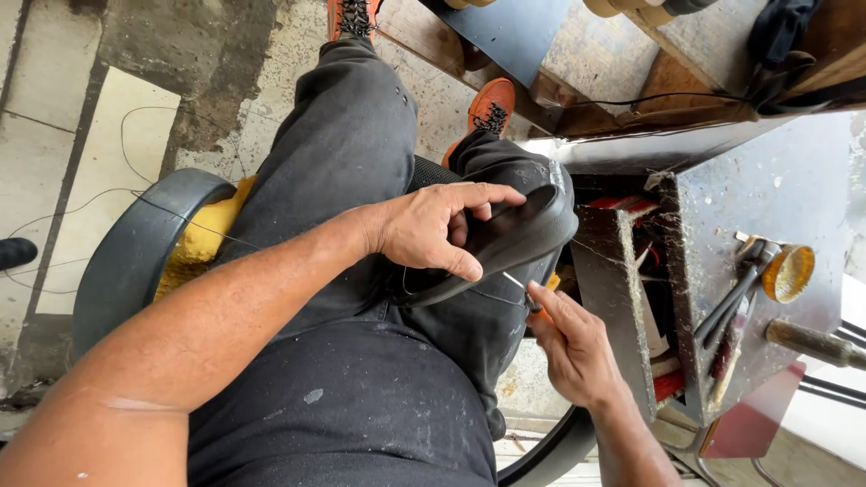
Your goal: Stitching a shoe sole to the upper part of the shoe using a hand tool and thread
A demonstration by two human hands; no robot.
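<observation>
Right now the left hand clamps a black shoe on the lap — light, rubbery, likely flexing, best gripped at the rim — while the right hand pinches a thin awl at its sole.

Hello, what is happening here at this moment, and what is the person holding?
A seated person holds a black shoe over the lap. The left hand grips it by the sole, thumb underneath. The right hand pinches a thin metal tool, its tip touching the shoe's edge. A thin thread trails over the chair to the floor. Pliers-like tools lie on the metal stand at the right.
</observation>
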